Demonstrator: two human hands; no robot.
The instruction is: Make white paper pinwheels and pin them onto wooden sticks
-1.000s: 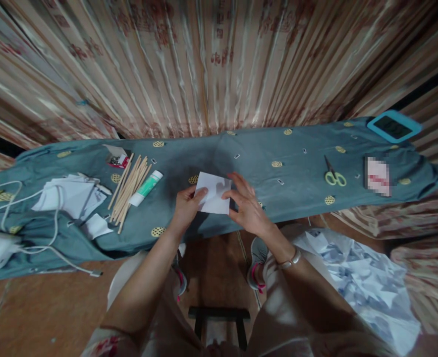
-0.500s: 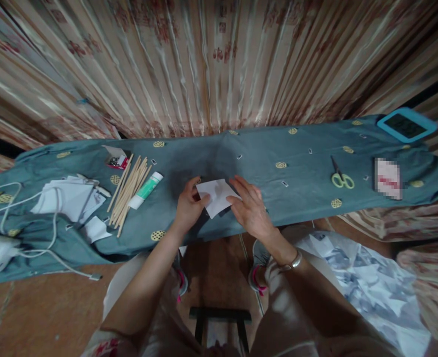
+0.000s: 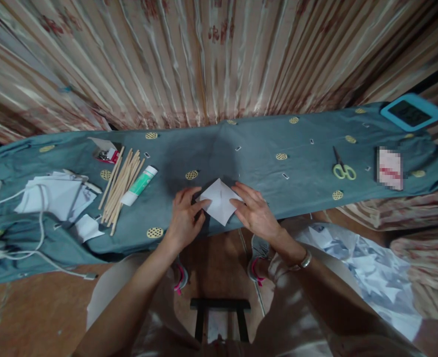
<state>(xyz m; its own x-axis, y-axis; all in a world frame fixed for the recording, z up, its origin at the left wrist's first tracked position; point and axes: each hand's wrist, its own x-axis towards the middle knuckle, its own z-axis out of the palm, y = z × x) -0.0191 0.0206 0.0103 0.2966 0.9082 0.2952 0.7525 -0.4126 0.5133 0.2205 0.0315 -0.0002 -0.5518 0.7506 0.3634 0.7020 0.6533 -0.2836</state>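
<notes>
A small square sheet of white paper [image 3: 221, 202] lies turned like a diamond near the front edge of the cloth-covered table, with a faint crease down its middle. My left hand [image 3: 185, 214] grips its left corner, thumb on top and fingers behind. The opposite corner is held by my right hand [image 3: 256, 210] in the same way, thumb on the paper and fingers along the upper right edge. What the fingertips do beneath the sheet is hidden.
Left of my hands lie a glue stick [image 3: 139, 185], a bundle of thin wooden sticks [image 3: 122, 191], a small open box [image 3: 106, 151], a stack of white paper [image 3: 51, 196] and a white cable [image 3: 42, 223]. Scissors [image 3: 343, 168] and a blue-framed device [image 3: 412, 112] lie right. A bag of paper pieces [image 3: 367, 272] stands below.
The paper has turned from a tilted position to a point-up diamond and sits slightly lower in view. Both hands have shifted with it to its left and right corners.
</notes>
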